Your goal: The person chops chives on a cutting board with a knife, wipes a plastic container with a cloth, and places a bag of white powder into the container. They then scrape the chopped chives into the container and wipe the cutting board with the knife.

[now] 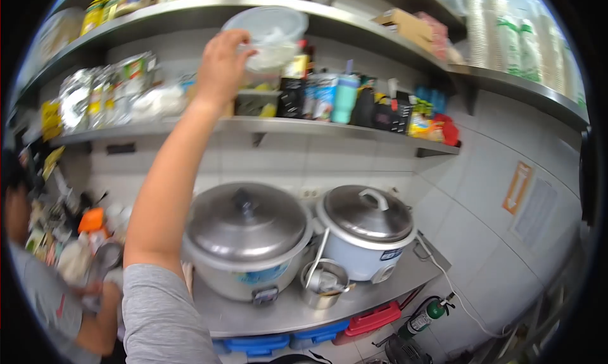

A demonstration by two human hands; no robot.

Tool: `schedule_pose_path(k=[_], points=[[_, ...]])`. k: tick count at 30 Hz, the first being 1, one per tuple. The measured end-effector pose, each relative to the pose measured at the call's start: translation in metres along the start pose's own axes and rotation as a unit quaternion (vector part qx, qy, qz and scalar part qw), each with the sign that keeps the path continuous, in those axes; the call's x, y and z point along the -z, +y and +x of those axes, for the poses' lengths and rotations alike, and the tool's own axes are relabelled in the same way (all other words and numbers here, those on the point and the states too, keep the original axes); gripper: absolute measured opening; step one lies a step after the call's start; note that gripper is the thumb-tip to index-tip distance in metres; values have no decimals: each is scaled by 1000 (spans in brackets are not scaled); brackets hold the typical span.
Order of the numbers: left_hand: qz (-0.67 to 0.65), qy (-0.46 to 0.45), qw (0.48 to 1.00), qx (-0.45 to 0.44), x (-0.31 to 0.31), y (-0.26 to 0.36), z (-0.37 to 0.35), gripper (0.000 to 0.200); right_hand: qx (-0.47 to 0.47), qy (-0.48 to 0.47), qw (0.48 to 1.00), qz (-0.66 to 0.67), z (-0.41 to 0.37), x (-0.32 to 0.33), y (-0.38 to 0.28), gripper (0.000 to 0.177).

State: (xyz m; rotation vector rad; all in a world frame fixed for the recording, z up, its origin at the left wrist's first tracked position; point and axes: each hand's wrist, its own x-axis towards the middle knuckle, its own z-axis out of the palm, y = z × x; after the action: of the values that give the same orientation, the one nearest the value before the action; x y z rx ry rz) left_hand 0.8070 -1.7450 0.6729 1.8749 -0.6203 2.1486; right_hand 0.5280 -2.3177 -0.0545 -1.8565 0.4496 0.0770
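Head view shows the person's left hand (223,63) raised on an outstretched arm in a grey sleeve, its fingers closed on the left side of a clear lidded tub (272,31). The tub hangs in front of the upper shelf (183,8), above the things on the lower shelf (304,126), and something whitish shows inside it. Blur softens this spot, so whether the tub touches the shelf edge is hard to say. The right hand is outside the view, so I cannot tell how its fingers stand.

To the right of the tub and below it, a mint tumbler (344,100) stands among packets on the lower shelf. On the steel counter (231,319) sit a large rice cooker (247,224) and, to its right, a smaller pale blue cooker (364,250), both with metal lids on. A small metal pot (324,299) stands in front, between the two. Blue bins (259,345) and a red bin (373,318) are under the counter, with a green cylinder (421,319) farther right. At the far left, a co-worker (47,300) in grey stands beside a crowded work area.
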Motion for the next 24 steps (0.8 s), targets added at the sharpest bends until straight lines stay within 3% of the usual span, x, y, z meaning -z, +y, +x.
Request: schedule_pose_path(k=[1, 2, 4, 5, 6, 7, 8, 10, 12, 14, 15, 17, 19, 20, 21, 22, 24], points=[[-78, -21, 995, 52, 31, 31, -25, 26, 56, -34, 997, 36, 1, 7, -49, 45], [-158, -28, 986, 45, 61, 60, -57, 26, 201, -68, 951, -226, 15, 24, -118, 44], [-48, -82, 995, 17, 127, 133, -136, 23, 197, -128, 969, -71, 6, 10, -231, 42], [-292, -170, 907, 252, 152, 168, -195, 24, 211, -189, 959, -9, 17, -1, -259, 47], [-130, -192, 969, 83, 182, 201, -241, 27, 214, -247, 943, 59, 22, -19, -280, 53], [-142, -311, 937, 69, 222, 241, -275, 27, 191, -325, 918, 125, 10, -39, -304, 57], [-129, -354, 924, 60, 250, 271, -334, 26, 159, -395, 885, 189, -5, -57, -322, 61], [-177, -487, 836, 180, 324, 334, -420, 25, 39, -595, 786, 163, -27, -117, -322, 71], [-193, -460, 797, 341, 396, 392, -453, 18, -22, -697, 717, -12, -58, -179, -285, 71], [-190, -394, 800, 410, 464, 428, -447, 28, -14, -733, 677, -63, -120, -231, -250, 67], [-178, -382, 796, 434, 496, 444, -445, 28, 87, -746, 654, -90, -157, -249, -251, 60], [-101, -223, 747, 618, 557, 469, -442, 43, 158, -774, 602, -117, -208, -297, -235, 53], [-123, 63, 609, 781, 607, 482, -432, 51, 180, -789, 566, -156, -292, -324, -254, 41], [-11, 45, 590, 806, 634, 480, -419, 48, 170, -806, 537, -183, -330, -341, -255, 39], [15, 8, 562, 827, 663, 479, -421, 42, 206, -822, 493, -197, -376, -353, -259, 38], [40, -32, 532, 845, 693, 480, -423, 36, 198, -825, 491, -200, -415, -377, -253, 38], [96, -30, 536, 839, 752, 482, -423, 29, 190, -842, 364, -350, -483, -431, -224, 37]])
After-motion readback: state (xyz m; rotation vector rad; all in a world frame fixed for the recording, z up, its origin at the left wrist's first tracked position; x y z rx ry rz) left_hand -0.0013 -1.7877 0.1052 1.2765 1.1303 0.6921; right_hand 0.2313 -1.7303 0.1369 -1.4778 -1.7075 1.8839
